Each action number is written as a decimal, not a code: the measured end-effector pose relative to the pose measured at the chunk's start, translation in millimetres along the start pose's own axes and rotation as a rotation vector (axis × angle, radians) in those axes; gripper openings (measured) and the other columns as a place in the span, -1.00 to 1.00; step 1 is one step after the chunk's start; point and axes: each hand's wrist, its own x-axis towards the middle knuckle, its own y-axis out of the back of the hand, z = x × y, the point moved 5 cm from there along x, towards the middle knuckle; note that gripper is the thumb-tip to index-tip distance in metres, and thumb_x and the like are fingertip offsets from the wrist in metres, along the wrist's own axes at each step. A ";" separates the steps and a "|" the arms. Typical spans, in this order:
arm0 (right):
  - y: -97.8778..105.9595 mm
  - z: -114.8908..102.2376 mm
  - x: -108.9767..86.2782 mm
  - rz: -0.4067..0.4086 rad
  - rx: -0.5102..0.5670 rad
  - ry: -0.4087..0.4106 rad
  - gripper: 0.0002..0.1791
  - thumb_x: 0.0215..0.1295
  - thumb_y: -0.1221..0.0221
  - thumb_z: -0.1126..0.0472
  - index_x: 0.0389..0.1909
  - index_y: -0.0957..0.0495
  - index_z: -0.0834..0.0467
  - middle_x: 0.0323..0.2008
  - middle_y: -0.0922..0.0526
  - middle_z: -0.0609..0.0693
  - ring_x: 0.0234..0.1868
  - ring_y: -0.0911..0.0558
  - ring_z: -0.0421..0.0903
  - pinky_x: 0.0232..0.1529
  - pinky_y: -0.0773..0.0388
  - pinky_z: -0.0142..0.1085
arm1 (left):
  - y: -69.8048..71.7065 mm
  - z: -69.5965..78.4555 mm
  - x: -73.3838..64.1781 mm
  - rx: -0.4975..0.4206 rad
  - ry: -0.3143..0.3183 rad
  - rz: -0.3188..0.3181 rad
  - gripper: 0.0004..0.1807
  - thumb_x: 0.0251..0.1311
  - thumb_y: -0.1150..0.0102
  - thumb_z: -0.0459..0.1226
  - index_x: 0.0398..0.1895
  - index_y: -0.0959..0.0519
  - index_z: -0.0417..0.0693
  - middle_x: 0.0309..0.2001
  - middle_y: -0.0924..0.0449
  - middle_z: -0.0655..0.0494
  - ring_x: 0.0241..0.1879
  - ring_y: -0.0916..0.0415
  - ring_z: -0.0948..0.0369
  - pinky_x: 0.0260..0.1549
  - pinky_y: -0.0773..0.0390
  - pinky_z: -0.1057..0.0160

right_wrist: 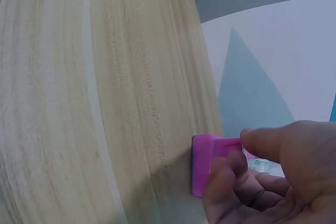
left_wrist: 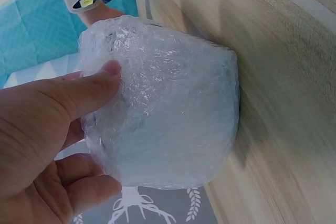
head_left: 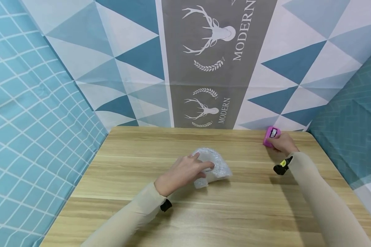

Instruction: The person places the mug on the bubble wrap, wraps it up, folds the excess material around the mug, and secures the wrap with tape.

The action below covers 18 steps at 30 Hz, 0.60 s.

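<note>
In the head view my left hand is at a rounded object wrapped in clear bubble wrap, at mid-table. The left wrist view shows its thumb pressed on the near side of the wrapped object, the other fingers curled at its edge. The wrapping hides what is inside. Over at the far right, my right hand pinches a small pink plastic device with a dark-framed pale label. In the right wrist view, thumb and fingers close on the pink device at the table's far edge.
The wooden table meets a patterned cloth backdrop at its far edge. Blue checked cloth hangs along the left side, darker teal cloth along the right. A black wrist camera sits below the right hand.
</note>
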 end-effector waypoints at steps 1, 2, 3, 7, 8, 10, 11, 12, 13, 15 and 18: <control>-0.9 1.6 0.2 -0.014 0.048 -0.004 -0.54 0.51 -0.11 0.09 -0.01 -0.45 0.51 -0.37 -0.65 0.08 -0.45 -0.60 -0.17 -0.39 -0.67 -0.34 | 0.1 0.3 0.2 -0.002 -0.001 0.002 -0.64 0.19 -0.43 -0.08 0.05 -0.63 0.24 -0.28 -0.67 0.33 -0.36 -0.58 0.20 -0.73 -0.39 0.40; -1.5 3.2 0.1 -0.031 0.098 -0.006 -0.54 0.53 -0.10 0.12 0.03 -0.44 0.53 -0.39 -0.66 0.05 -0.46 -0.62 -0.19 -0.39 -0.68 -0.36 | 0.0 0.5 0.4 -0.003 -0.001 0.003 -0.64 0.19 -0.43 -0.07 0.06 -0.63 0.24 -0.27 -0.68 0.33 -0.37 -0.59 0.20 -0.73 -0.40 0.40; -2.4 4.7 -0.1 -0.047 0.155 -0.012 -0.54 0.55 -0.08 0.14 0.08 -0.42 0.54 -0.40 -0.68 0.01 -0.47 -0.64 -0.22 -0.38 -0.69 -0.38 | 0.0 0.7 0.6 -0.004 -0.001 0.005 -0.64 0.18 -0.43 -0.08 0.06 -0.63 0.24 -0.27 -0.68 0.33 -0.37 -0.59 0.20 -0.73 -0.40 0.40; -4.2 7.1 -1.3 -0.092 0.325 -0.023 -0.52 0.60 -0.02 0.19 0.21 -0.34 0.57 -0.44 -0.75 -0.07 -0.47 -0.69 -0.30 -0.34 -0.69 -0.45 | -0.1 0.6 0.7 -0.002 -0.003 0.020 -0.63 0.16 -0.45 -0.08 0.04 -0.64 0.23 -0.28 -0.68 0.32 -0.39 -0.59 0.20 -0.74 -0.39 0.40; -3.8 7.2 -1.4 -0.092 0.346 -0.024 -0.52 0.60 -0.02 0.19 0.22 -0.33 0.57 -0.45 -0.76 -0.08 -0.47 -0.71 -0.30 -0.33 -0.70 -0.46 | -0.4 0.4 0.6 0.000 -0.002 0.022 -0.62 0.15 -0.46 -0.08 0.04 -0.63 0.23 -0.28 -0.68 0.31 -0.39 -0.58 0.20 -0.74 -0.38 0.41; -3.6 6.6 -1.3 -0.087 0.384 -0.020 -0.51 0.60 -0.03 0.19 0.23 -0.33 0.57 -0.46 -0.77 -0.09 -0.44 -0.74 -0.29 -0.28 -0.72 -0.45 | -0.4 0.2 0.6 0.001 -0.001 0.028 -0.62 0.14 -0.47 -0.08 0.03 -0.63 0.22 -0.29 -0.69 0.32 -0.39 -0.59 0.19 -0.75 -0.36 0.42; -3.4 6.5 -1.1 -0.083 0.399 -0.021 -0.52 0.60 -0.03 0.20 0.23 -0.33 0.56 -0.46 -0.77 -0.09 -0.43 -0.76 -0.28 -0.25 -0.73 -0.43 | -0.5 0.0 0.6 0.000 -0.001 0.029 -0.62 0.13 -0.47 -0.08 0.02 -0.63 0.22 -0.29 -0.69 0.33 -0.38 -0.60 0.18 -0.76 -0.35 0.42; -3.2 6.3 -1.0 -0.079 0.414 -0.022 -0.53 0.59 -0.04 0.21 0.22 -0.33 0.56 -0.47 -0.77 -0.09 -0.41 -0.77 -0.27 -0.23 -0.74 -0.42 | -0.5 -0.1 0.5 -0.002 0.000 0.029 -0.62 0.14 -0.46 -0.07 0.02 -0.63 0.22 -0.28 -0.69 0.33 -0.38 -0.61 0.18 -0.76 -0.34 0.42; -3.2 6.3 -1.0 -0.077 0.431 -0.027 -0.53 0.59 -0.04 0.21 0.21 -0.33 0.56 -0.47 -0.77 -0.09 -0.40 -0.78 -0.26 -0.21 -0.75 -0.41 | -0.3 -0.1 0.4 -0.005 0.001 0.028 -0.62 0.13 -0.46 -0.07 0.02 -0.63 0.21 -0.28 -0.70 0.34 -0.37 -0.62 0.17 -0.76 -0.34 0.43; -3.1 6.7 -0.8 -0.076 0.450 -0.033 -0.54 0.59 -0.04 0.22 0.22 -0.32 0.56 -0.47 -0.76 -0.09 -0.39 -0.78 -0.26 -0.18 -0.75 -0.39 | -0.3 -0.3 0.6 -0.009 0.002 0.027 -0.63 0.13 -0.46 -0.07 0.02 -0.63 0.21 -0.27 -0.71 0.35 -0.35 -0.64 0.16 -0.76 -0.36 0.42; -2.8 7.3 0.1 -0.076 0.445 -0.040 -0.53 0.59 -0.02 0.24 0.24 -0.28 0.56 -0.45 -0.74 -0.09 -0.37 -0.78 -0.26 -0.13 -0.75 -0.37 | -0.8 -0.8 0.8 -0.014 0.006 0.024 -0.63 0.12 -0.46 -0.08 0.01 -0.62 0.22 -0.25 -0.73 0.37 -0.32 -0.66 0.15 -0.76 -0.39 0.41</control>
